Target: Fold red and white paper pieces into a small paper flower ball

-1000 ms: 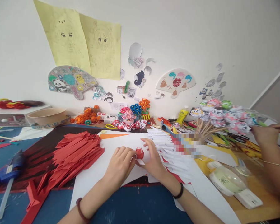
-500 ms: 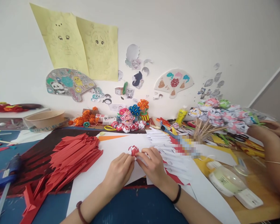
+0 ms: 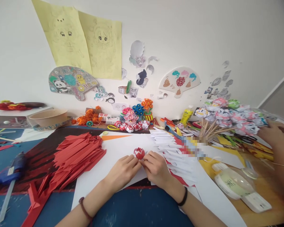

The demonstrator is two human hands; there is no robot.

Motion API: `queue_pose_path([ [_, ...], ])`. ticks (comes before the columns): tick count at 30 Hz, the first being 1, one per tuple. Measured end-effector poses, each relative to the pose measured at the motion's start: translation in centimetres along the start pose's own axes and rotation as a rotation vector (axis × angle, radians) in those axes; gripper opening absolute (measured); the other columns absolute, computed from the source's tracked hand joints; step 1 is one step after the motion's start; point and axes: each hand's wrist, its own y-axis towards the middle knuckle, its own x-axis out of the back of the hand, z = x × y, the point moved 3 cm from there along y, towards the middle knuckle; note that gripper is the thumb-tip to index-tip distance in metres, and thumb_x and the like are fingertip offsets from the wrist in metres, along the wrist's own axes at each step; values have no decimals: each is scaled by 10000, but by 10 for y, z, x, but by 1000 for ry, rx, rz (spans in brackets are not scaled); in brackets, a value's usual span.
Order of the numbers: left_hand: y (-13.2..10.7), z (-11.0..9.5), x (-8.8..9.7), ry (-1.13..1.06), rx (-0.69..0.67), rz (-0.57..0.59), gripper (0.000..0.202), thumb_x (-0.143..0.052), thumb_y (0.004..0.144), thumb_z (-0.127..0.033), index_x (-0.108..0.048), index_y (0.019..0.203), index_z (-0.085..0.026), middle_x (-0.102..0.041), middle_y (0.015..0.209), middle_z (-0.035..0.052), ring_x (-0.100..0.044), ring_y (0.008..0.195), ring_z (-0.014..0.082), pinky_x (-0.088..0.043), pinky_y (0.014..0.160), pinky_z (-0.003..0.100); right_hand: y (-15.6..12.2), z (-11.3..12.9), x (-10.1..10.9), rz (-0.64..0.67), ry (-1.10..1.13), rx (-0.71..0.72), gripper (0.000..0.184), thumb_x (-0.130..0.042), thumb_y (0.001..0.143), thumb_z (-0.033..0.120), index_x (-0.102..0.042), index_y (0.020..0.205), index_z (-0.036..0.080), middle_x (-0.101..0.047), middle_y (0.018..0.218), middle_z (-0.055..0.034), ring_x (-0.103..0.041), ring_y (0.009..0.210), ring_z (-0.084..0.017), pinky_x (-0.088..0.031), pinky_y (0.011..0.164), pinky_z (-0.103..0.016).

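Observation:
Between my fingertips is a small red and white folded-paper flower, its petals facing up and away from me. My left hand pinches its base from the left, and my right hand grips the same base from the right. The fingertips meet below the bloom, so its underside is hidden. Under it lies a large white paper sheet. Folded red paper strips are heaped to the left, and folded white paper strips lie in a row to the right.
A blue glue gun lies at the far left. Finished red and white flowers line the back. At right are a bottle, a bunch of paper flowers on sticks, scissors and another person's hand.
The flower has turned in my fingers and shows more red. Both hands have closed in below it. The whole view has shifted slightly.

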Motion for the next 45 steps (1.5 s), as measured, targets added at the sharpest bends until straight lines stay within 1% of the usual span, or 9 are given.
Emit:
queue_pose_path([
  [5, 2, 0, -2, -32, -50, -19, 313, -335, 1022, -136, -523, 773, -163, -553, 736, 40, -476, 674, 176, -325, 591, 325, -3, -2, -3, 39, 8, 35, 339, -424, 897, 70, -507, 593, 194, -513, 632, -45, -414, 649, -183, -302, 555, -346],
  [10, 5, -4, -1, -27, -27, -36, 326, -350, 1011, -122, -523, 737, -161, -553, 714, 41, -463, 674, 175, -299, 615, 338, -6, -5, -5, 92, 3, 64, 313, -419, 872, 57, -494, 600, 193, -505, 654, -40, -408, 650, -179, -290, 555, -340],
  [18, 1, 1, -2, -10, 185, -97, 250, -394, 1012, -140, -566, 835, -174, -616, 770, 30, -475, 699, 167, -307, 658, 339, -5, -12, 0, 50, 88, -35, 303, -402, 899, 41, -516, 660, 190, -517, 663, -32, -432, 645, -169, -309, 572, -316],
  [20, 1, 2, -2, 8, 141, -95, 257, -397, 1008, -125, -561, 815, -168, -592, 730, 27, -471, 687, 170, -308, 647, 338, -5, -13, 0, 55, 96, -29, 307, -393, 905, 40, -510, 665, 193, -518, 666, -33, -439, 651, -172, -307, 572, -316],
  [25, 2, -5, 4, 69, -113, -60, 273, -370, 989, -54, -581, 843, -148, -598, 768, 58, -511, 713, 178, -347, 658, 350, -6, -12, -4, 86, 40, -19, 331, -378, 920, 50, -477, 644, 203, -499, 660, -25, -419, 635, -172, -288, 570, -325],
  [30, 3, -9, 6, 96, -188, -26, 291, -373, 980, -49, -583, 806, -152, -585, 748, 55, -518, 716, 183, -356, 650, 354, -7, -12, -4, 83, 19, -19, 313, -396, 915, 58, -475, 650, 204, -500, 659, -20, -418, 621, -168, -281, 561, -322],
  [34, 4, -2, 6, -38, -28, 4, 272, -405, 986, -91, -576, 783, -151, -591, 754, 44, -496, 701, 175, -330, 645, 342, -7, -14, -1, 81, 76, -42, 291, -406, 906, 60, -511, 670, 195, -526, 667, -19, -439, 605, -156, -297, 557, -305],
  [39, -1, 5, 2, -180, 253, -88, 175, -454, 1005, -205, -617, 945, -184, -651, 863, 42, -490, 775, 180, -326, 684, 337, -4, -16, 4, 37, 223, -179, 189, -507, 900, 91, -585, 758, 187, -607, 743, -31, -550, 672, -158, -376, 599, -283],
  [45, -1, -1, -4, -89, 338, -157, 168, -452, 994, -148, -611, 955, -183, -653, 835, 37, -471, 746, 187, -297, 673, 345, 0, -16, 8, -2, 215, -245, 164, -564, 925, 144, -615, 778, 193, -638, 751, -36, -580, 702, -175, -405, 633, -300],
])
